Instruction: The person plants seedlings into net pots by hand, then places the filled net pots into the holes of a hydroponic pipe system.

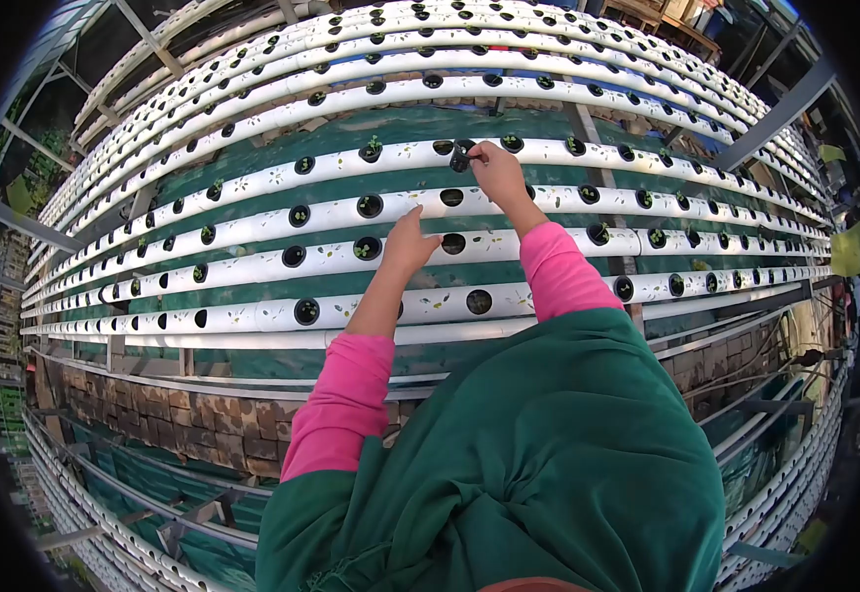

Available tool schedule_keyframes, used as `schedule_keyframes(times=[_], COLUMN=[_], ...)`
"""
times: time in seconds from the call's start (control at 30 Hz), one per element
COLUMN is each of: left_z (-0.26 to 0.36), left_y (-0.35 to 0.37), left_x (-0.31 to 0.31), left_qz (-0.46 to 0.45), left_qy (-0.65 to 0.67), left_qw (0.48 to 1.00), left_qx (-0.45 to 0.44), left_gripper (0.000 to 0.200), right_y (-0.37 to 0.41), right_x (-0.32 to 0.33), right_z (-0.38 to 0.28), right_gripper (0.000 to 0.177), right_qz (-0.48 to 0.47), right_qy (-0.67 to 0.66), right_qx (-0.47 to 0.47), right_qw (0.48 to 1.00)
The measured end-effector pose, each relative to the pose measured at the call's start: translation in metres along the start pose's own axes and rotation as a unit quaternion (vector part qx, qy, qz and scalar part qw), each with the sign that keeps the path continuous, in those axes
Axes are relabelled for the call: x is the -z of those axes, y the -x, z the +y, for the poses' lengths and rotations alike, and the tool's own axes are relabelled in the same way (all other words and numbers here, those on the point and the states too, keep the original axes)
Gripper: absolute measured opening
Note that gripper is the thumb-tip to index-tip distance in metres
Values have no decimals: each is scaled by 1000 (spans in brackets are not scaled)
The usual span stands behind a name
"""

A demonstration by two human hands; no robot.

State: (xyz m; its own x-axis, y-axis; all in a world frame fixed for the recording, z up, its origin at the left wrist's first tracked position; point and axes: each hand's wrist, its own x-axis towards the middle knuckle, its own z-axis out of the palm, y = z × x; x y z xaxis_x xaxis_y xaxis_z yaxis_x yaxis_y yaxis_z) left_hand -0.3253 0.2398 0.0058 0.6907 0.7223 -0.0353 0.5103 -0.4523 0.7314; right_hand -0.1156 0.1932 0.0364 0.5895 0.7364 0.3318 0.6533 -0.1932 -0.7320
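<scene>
Reaching far across the white pipes (pixel 252 316) with the right hand (pixel 497 170), fingertips pinched shut on a small black net pot (pixel 461 156), held just beside an open hole (pixel 444 147) in a farther pipe, gripped by its top, probably to keep it level with the opening. Leaning on the left hand (pixel 408 245), fingers loosely spread on a nearer pipe, gripping nothing, likely for balance during the long stretch. Seedlings (pixel 372 148) seated in neighbouring holes; others close by dark and bare.
</scene>
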Motion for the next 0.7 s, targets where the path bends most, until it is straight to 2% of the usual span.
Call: schedule_keyframes(times=[0.03, 0.1, 0.13, 0.3, 0.37, 0.53, 0.6, 0.63, 0.7], left_z=[1, 1, 1, 2, -2, -1, -2, -4, -7], left_y=[2, 6, 8, 12, 13, 13, 12, 12, 11], left_x=[1, 0, -1, -2, -5, -6, -5, -5, -7], left_qz=[1, 10, 21, 56, 72, 86, 89, 90, 88], left_qy=[-10, 9, 16, 11, 24, 33, 40, 48, 68], left_qw=[1000, 999, 999, 998, 997, 995, 994, 994, 993], left_qx=[12, 35, 37, 32, 35, 39, 40, 40, 39], left_gripper=[70, 67, 66, 59, 57, 56, 56, 56, 56], right_y=[-11, -28, -35, -59, -58, -57, -55, -53, -47], right_x=[-8, -24, -31, -66, -73, -57, -53, -55, -65], right_z=[4, 9, 7, 36, 48, 29, 18, 13, -2], right_gripper=[17, 16, 14, 13, 17, 20, 21, 21, 21], right_qz=[-7, 37, 51, 32, 20, -23, -18, -22, -60], right_qy=[-2, 9, -20, 1, 80, 114, 173, 172, 104], right_qx=[4, 7, -18, -33, -40, -6, 13, 14, 82], right_qw=[1000, 999, 998, 999, 996, 993, 985, 985, 989])
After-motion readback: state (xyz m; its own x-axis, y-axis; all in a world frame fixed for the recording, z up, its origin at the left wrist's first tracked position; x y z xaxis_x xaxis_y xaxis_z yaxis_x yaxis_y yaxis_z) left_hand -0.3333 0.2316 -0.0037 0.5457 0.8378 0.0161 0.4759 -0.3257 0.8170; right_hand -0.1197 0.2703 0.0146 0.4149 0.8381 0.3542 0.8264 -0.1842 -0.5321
